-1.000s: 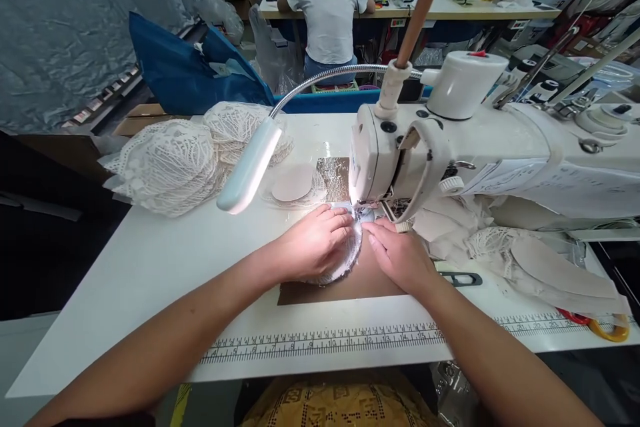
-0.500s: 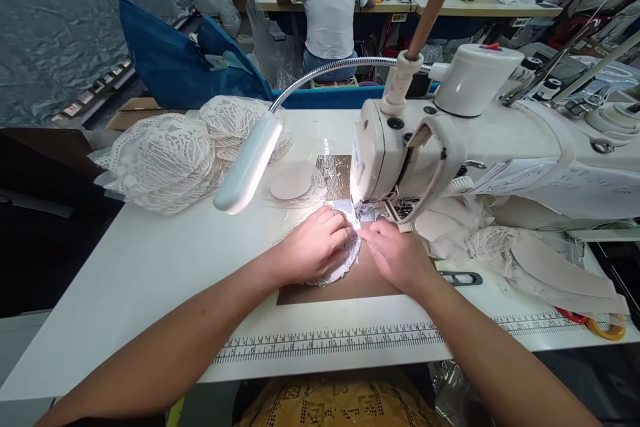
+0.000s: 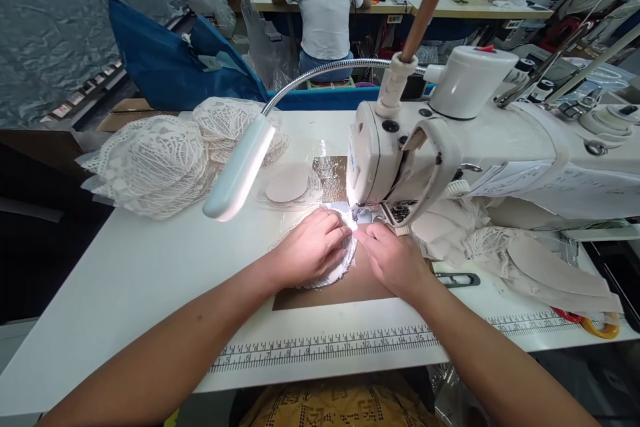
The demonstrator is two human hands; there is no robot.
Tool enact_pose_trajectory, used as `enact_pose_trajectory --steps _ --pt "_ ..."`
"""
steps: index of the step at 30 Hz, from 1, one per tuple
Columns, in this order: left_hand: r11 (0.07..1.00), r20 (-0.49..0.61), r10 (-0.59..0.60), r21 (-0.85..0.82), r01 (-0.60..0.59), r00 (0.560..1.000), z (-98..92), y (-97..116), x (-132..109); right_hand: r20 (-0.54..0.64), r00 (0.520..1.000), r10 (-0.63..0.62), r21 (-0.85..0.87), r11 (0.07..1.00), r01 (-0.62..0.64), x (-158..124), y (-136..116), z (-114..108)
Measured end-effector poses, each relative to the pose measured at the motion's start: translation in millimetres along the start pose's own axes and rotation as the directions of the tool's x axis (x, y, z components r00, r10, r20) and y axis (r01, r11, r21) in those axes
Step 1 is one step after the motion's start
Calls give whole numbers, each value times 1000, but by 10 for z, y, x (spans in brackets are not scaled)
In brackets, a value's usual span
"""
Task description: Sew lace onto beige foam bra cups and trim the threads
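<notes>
A round white lace-edged fabric piece point(image 3: 341, 268) lies under the head of a white sewing machine point(image 3: 383, 160), its far edge near the needle. My left hand point(image 3: 314, 247) rests over the piece with bent fingers closed on it; the palm hides much of the fabric. To the right of the needle, my right hand point(image 3: 393, 253) pinches the piece's edge between thumb and forefinger. The presser foot area point(image 3: 357, 210) is just beyond my fingertips. Brown sheet point(image 3: 345, 297) covers the machine bed beneath the work.
A stack of lace pieces point(image 3: 155, 163) and an oval pad point(image 3: 287, 182) sit to the left. A lamp point(image 3: 240, 170) arches over the table. Beige fabric point(image 3: 545, 270), thread snips point(image 3: 457, 279) and orange-handled scissors point(image 3: 600, 328) lie right. A person point(image 3: 325, 3) sits ahead.
The whole view has shifted slightly to the left. Both hands keep nearly the same hold on the lace-edged piece beside the needle.
</notes>
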State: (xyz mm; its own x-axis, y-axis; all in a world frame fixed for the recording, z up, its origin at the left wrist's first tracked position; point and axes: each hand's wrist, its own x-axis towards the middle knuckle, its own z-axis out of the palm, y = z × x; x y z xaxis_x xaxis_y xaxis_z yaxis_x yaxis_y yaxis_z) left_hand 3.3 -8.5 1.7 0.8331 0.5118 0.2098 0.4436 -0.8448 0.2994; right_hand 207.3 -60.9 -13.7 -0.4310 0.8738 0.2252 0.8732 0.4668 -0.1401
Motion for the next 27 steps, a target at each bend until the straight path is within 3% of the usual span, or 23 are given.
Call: enact_pose_trajectory --steps 10,16,21,27 --pt "997 -69 -49 63 54 996 36 7 37 -56 996 72 -55 996 -75 7 -10 81" --pt "993 -69 89 86 -83 994 39 -12 15 -72 997 -28 27 999 30 -21 -2 15" --pt "994 -18 104 47 -103 994 61 -85 -23 -9 1000 -1 61 998 1 -9 -17 -12" --pt "990 -6 135 29 -135 991 76 -143 -39 -26 1000 1 48 999 0 -7 -18 14"
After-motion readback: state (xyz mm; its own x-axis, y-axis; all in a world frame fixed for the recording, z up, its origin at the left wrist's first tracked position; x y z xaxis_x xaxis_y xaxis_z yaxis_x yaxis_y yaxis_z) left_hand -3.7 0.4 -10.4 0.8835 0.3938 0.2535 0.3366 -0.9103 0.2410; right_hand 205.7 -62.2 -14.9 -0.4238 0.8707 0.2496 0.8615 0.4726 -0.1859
